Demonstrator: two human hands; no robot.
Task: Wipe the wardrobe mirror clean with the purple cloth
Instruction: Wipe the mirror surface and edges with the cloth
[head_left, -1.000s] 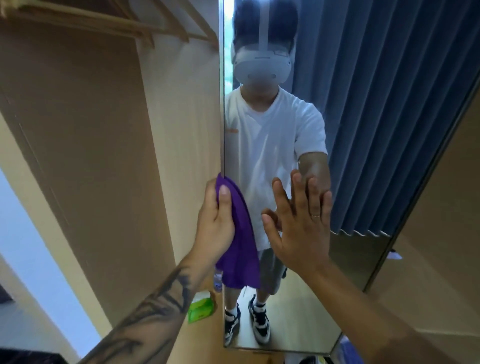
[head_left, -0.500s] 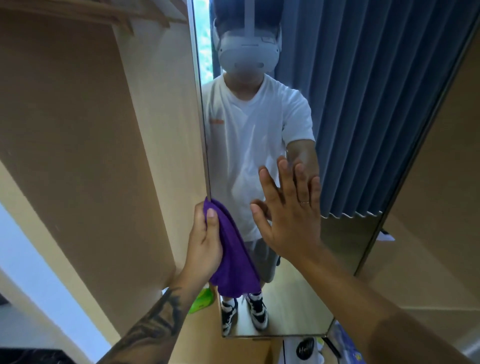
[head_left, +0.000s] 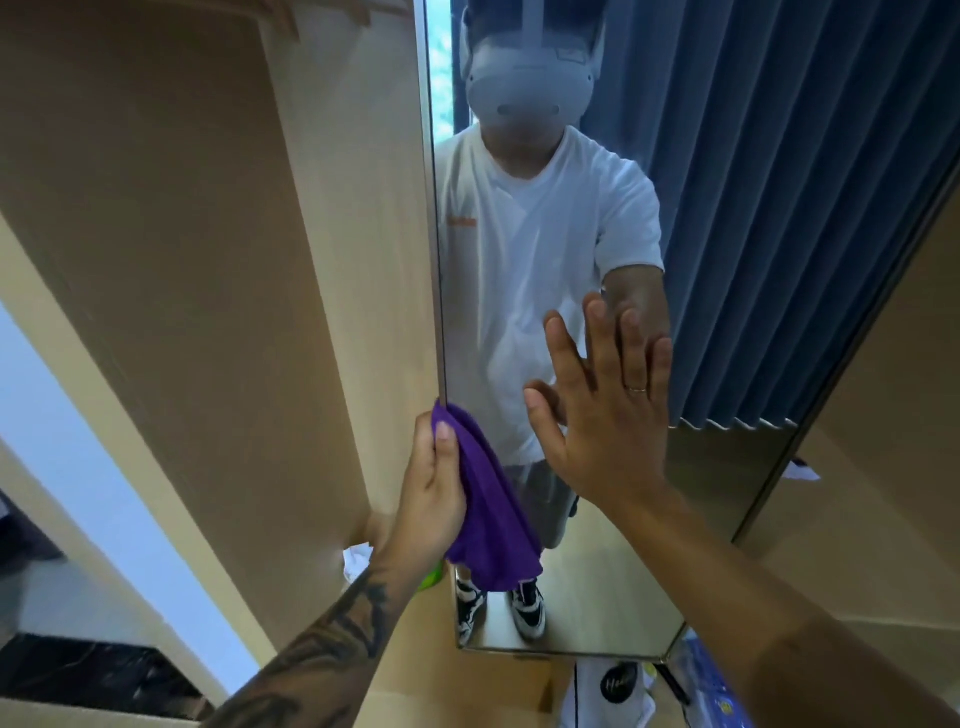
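The left hand (head_left: 434, 499) has slid the soft, light purple cloth (head_left: 491, 512) toward 6 o'clock, pinching its bunched top; the right hand (head_left: 605, 415), flat and released, braces the fragile mirror (head_left: 727, 260).

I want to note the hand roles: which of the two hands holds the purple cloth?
The left hand, with the tattooed forearm, grips the purple cloth at the mirror's left edge. The right hand is open and cloth-free.

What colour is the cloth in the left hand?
Purple. The cloth, held by the left hand against the mirror's edge, shows clearly in the head view.
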